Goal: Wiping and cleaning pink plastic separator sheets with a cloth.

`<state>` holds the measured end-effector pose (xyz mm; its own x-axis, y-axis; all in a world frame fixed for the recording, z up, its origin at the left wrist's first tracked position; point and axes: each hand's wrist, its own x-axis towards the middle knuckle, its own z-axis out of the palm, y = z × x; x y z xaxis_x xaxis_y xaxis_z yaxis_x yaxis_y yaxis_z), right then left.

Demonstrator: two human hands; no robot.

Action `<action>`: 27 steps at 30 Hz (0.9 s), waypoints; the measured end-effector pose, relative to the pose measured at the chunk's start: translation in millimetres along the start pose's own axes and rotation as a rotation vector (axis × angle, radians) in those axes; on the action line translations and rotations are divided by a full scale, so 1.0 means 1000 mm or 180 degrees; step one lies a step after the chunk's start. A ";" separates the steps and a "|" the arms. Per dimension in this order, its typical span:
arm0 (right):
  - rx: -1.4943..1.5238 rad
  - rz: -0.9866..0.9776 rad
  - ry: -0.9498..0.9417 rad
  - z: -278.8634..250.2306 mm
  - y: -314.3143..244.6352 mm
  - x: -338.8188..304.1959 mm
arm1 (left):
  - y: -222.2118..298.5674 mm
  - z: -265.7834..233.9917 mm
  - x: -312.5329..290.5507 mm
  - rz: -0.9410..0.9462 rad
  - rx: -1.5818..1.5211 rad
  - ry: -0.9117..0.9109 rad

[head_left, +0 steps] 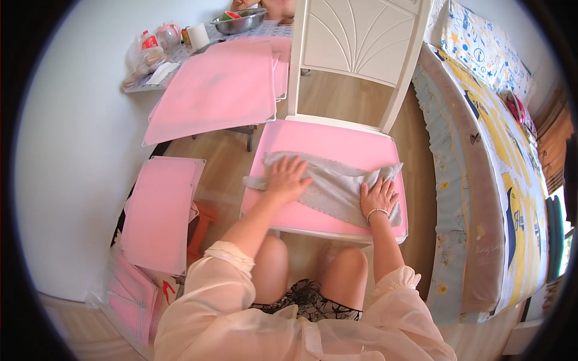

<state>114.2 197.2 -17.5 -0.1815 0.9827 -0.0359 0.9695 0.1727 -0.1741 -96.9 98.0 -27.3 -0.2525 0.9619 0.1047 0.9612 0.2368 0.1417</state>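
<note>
A white chair (355,37) stands before me, and a pink sheet or panel (337,137) covers its seat. Across the pink surface lies a rumpled grey cloth (334,188) with a scalloped edge. My left hand (288,178) rests flat on the cloth's left part, fingers spread. At the cloth's right end my right hand (379,197), with a bracelet at the wrist, also lies flat with its fingers stretched out. Neither hand grips the cloth; both touch it from above.
Large pink panels (211,90) lie stacked at the far left, with more pink panels (162,213) nearer me. Behind them a table carries a metal bowl (239,24) and a paper roll (197,37). Red-handled pliers (168,291) lie lower left. A bed (481,180) runs along the right.
</note>
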 end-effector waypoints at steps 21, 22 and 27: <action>0.0153 -0.3458 -0.0890 0.056 -0.249 0.072 | -0.027 -0.008 -0.014 0.0118 -0.0435 -0.0068; 0.0238 -0.3433 -0.0812 0.055 -0.241 0.076 | -0.026 -0.007 -0.013 0.0199 -0.0579 0.0294; -0.0638 -0.2014 0.0466 0.048 -0.146 0.136 | -0.019 0.000 -0.008 0.0136 -0.0595 0.0383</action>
<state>-60.0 302.7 -44.5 -0.7134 0.6848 0.1489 0.6983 0.7126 0.0685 -113.4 85.4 -30.5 -0.2343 0.9446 0.2296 0.9366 0.1561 0.3136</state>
